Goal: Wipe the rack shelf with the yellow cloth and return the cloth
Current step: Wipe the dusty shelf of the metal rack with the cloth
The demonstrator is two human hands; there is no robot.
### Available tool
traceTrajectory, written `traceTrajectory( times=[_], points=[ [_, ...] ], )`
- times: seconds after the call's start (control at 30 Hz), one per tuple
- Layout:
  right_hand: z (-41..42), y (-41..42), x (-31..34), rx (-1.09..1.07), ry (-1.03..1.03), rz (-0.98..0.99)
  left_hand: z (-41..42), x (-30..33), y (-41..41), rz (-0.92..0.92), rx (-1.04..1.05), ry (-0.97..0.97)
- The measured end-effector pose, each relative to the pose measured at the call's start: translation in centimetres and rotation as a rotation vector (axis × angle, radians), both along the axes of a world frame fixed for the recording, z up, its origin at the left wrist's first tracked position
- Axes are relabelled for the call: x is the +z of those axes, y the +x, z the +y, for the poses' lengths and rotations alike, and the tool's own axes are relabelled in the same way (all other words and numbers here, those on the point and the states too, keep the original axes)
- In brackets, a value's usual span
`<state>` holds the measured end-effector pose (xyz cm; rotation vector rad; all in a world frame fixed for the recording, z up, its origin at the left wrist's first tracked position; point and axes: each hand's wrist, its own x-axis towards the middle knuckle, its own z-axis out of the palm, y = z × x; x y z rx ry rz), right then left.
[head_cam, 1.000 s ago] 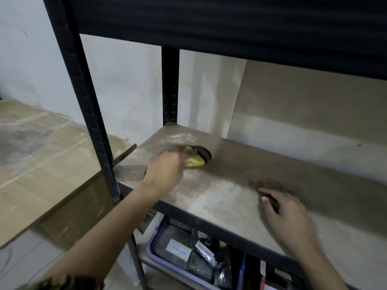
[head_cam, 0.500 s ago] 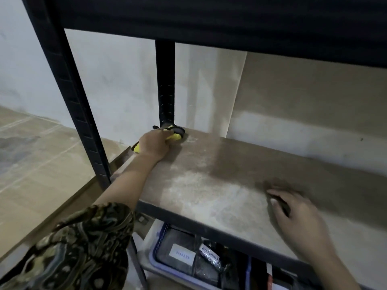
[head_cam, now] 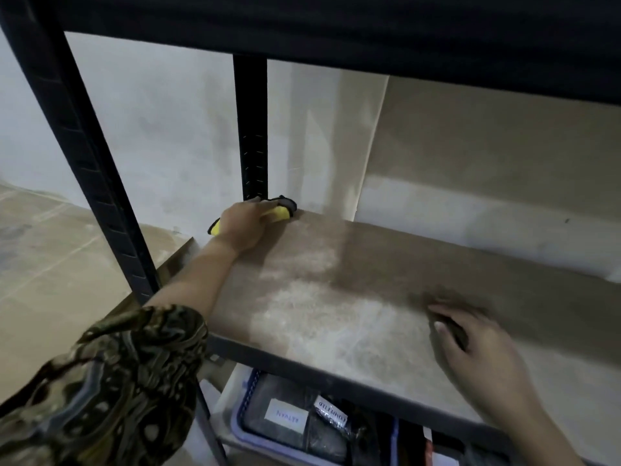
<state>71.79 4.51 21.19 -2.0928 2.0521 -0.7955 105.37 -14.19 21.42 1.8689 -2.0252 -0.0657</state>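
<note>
1. Left hand (head_cam: 243,223) out at full reach in the far left corner of the rack shelf (head_cam: 336,314), fingers curled down and clamped over the yellow cloth (head_cam: 280,212), pressing it flat to the board.
2. Cloth right under that palm: 1 yellow corner poking out behind the wrist, the rest bunched ahead of the fingertips with a dark edge showing, hard up against the foot of the rear black upright (head_cam: 250,129).
3. Right hand (head_cam: 470,348) well apart, near the front edge on the right side, fingers loosely spread and palm down on the board; looks like bracing, not wiping. Possibly something dark under the fingers, too blurred to call.
4. Pale dusty patch (head_cam: 322,317) lying between the 2 hands, toward the front edge; by the look of it, wiping far from finished.
5. Key relation: dust sits nearer the body than the cloth, so the likely stroke is a pull back from the corner along the forearm's line. Left hand owns it, already holding the cloth.
6. Lower down, a blue-rimmed bin (head_cam: 255,428) with labelled contents, out of the action.
</note>
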Motion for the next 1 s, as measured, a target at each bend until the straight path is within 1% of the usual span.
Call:
traceTrajectory(
  times=[0.1,0.17,0.23,0.27,0.33,0.4,0.47,0.5,0.57,0.63,0.7,0.73,0.8,0.93,1.0],
  points=[
    [-0.5,-1.0,0.2,0.041,0.092,0.036,-0.1,-0.1,-0.7,0.015,0.032,-0.05],
    [-0.7,-1.7,0.5,0.078,0.157,0.087,0.9,0.2,-1.9,-0.044,0.02,-0.056],
    [-0.5,-1.8,0.6,0.1,0.168,0.112,2.8,0.2,-4.8,-0.13,-0.077,-0.025],
    [-0.4,-1.8,0.6,0.098,0.163,0.115,4.0,0.1,-6.4,-0.118,-0.157,-0.005],
    [0.0,-1.5,0.4,0.084,0.155,0.104,5.7,0.2,-8.3,0.021,-0.285,-0.007],
    [0.0,-1.4,0.4,0.07,0.156,0.093,4.9,1.1,-8.3,0.115,-0.259,-0.104],
    [0.0,-1.4,0.5,0.06,0.146,0.077,2.1,2.4,-7.1,0.119,-0.163,-0.2],
    [0.0,-1.4,0.5,0.056,0.137,0.069,0.5,2.7,-6.4,0.111,-0.128,-0.211],
    [0.0,-1.3,0.5,0.045,0.13,0.061,-1.8,2.4,-5.5,0.111,-0.146,-0.131],
    [0.0,-1.4,0.4,0.036,0.122,0.057,-2.9,1.3,-5.3,0.084,-0.208,0.03],
    [0.0,-1.5,0.3,0.029,0.104,0.053,-3.7,0.3,-5.6,-0.057,-0.19,0.126],
    [0.0,-1.5,0.3,0.022,0.093,0.045,-4.3,0.0,-5.7,-0.117,-0.175,0.135],
    [-0.2,-1.5,0.3,0.014,0.08,0.034,-5.3,0.1,-5.9,-0.161,-0.177,0.098],
    [-0.4,-1.3,0.3,-0.004,0.065,0.038,-4.5,0.0,-6.5,-0.089,-0.185,-0.021],
    [-0.4,-1.2,0.3,-0.007,0.058,0.039,-3.3,0.2,-7.6,-0.105,-0.22,-0.042]
  ],
)
